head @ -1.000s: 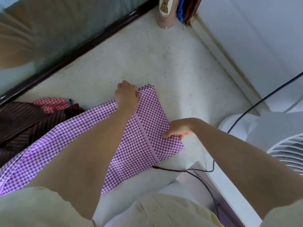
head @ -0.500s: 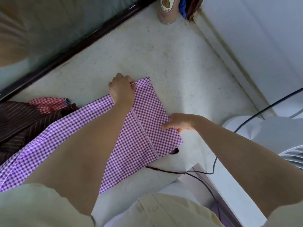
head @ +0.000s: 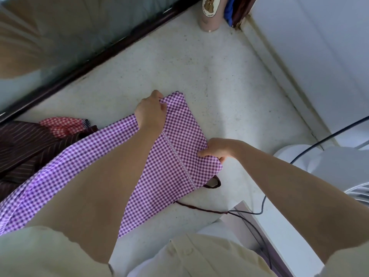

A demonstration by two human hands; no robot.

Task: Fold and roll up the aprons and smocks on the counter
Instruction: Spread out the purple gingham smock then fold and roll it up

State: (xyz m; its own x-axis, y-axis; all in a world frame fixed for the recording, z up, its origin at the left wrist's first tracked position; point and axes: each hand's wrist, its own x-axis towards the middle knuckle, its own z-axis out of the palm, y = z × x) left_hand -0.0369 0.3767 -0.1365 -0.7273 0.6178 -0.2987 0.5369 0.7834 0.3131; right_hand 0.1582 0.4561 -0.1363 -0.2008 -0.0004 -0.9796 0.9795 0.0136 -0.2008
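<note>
Head view.

- Purple checked apron (head: pixel 179 148): on the pale counter (head: pixel 199 66), centre; already doubled into a long band, running from the lower left up to a squared end at the middle; stitched trim line across that end.
- Left hand (head: pixel 150 112): pinches the far corner of the squared end, fingers curled over the hem.
- Right hand (head: pixel 216 149): grips the near right edge, thumb on top, fingers tucked beneath.
- Dark tie string (head: pixel 199 209): trails loose from under the band toward the counter's front; small loop just beside the near corner.
- Striped dark garment (head: pixel 26 144): heaped at the left, unfolded, partly under the band.
- Red checked cloth (head: pixel 60 124): crumpled, touching the striped heap, unfolded.
- Bear-print cup (head: pixel 209 13): far corner, well apart from the work.
- White fan (head: pixel 329 162): right side.

Progress, by judgement:

- Early.
- First piece folded lengthwise only.
- Rolling not yet begun, or only about to start at the held end.
- No finished roll in sight.
- Two more pieces untouched.
</note>
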